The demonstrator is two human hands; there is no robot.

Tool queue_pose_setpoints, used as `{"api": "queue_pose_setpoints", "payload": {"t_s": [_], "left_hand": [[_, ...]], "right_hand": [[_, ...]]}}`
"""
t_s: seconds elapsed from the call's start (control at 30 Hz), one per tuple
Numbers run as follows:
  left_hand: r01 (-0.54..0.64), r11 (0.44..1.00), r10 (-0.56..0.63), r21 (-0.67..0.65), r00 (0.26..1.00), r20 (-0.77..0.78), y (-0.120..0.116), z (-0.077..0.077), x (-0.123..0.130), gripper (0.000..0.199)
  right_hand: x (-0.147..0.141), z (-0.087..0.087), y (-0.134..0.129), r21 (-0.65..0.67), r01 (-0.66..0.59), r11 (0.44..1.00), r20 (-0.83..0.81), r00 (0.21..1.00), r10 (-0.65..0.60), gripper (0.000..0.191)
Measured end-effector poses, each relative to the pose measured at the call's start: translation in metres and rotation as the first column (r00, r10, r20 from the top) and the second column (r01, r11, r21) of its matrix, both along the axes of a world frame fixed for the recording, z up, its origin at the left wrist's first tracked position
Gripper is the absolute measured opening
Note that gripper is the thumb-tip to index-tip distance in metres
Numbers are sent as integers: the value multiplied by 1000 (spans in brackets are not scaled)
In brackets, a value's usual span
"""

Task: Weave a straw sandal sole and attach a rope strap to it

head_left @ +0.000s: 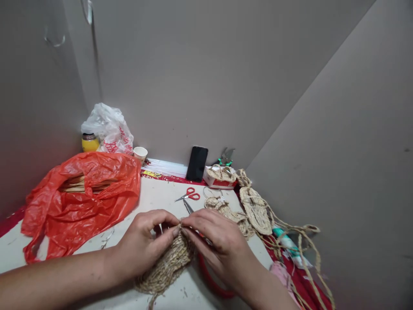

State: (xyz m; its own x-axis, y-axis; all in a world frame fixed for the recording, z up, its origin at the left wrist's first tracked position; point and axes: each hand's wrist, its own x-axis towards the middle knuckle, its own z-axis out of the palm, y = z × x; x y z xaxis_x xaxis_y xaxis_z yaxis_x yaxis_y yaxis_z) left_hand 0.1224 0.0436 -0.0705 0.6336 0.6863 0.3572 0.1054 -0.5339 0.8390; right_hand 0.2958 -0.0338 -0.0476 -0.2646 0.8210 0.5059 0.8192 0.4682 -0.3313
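Note:
A braided straw piece (171, 262) with a rounded lower end is pinched at its upper edge by both hands, above the table's pale top. My left hand (146, 243) closes thumb and fingers on the left of that edge. My right hand (219, 243) pinches it just to the right, with fingertips nearly meeting the left ones. Under the right hand runs a larger pair of red-handled scissors (211, 284), its metal tip pointing away from me. Whether the right hand also grips it, I cannot tell. A loose strand (152, 301) hangs from the straw piece's lower end.
Small red scissors (191, 193) lie ahead. To the right are straw slippers (256, 211), loose straw cord (301, 245) and a box (222, 177). A phone (197, 163) leans on the back wall. A red plastic bag (90, 215) with flat material covers the left; a paper cup (140, 153) stands behind.

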Motion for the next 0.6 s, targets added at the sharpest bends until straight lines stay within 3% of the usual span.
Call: {"api": "queue_pose_setpoints", "payload": {"t_s": [0.23,0.43,0.6], "left_hand": [[21,976,-32,-216,998,-45,-1,-1,2,10],[21,950,-36,-312,998,-42,-1,3,3,4],[67,876,-90,-478,996,-27,0,2,5,21]], "right_hand": [[8,-1,1,-49,-31,998,12,999,31,16],[8,-2,1,-36,-58,998,87,994,61,19],[9,1,1,-73,-65,995,66,995,70,17]]}}
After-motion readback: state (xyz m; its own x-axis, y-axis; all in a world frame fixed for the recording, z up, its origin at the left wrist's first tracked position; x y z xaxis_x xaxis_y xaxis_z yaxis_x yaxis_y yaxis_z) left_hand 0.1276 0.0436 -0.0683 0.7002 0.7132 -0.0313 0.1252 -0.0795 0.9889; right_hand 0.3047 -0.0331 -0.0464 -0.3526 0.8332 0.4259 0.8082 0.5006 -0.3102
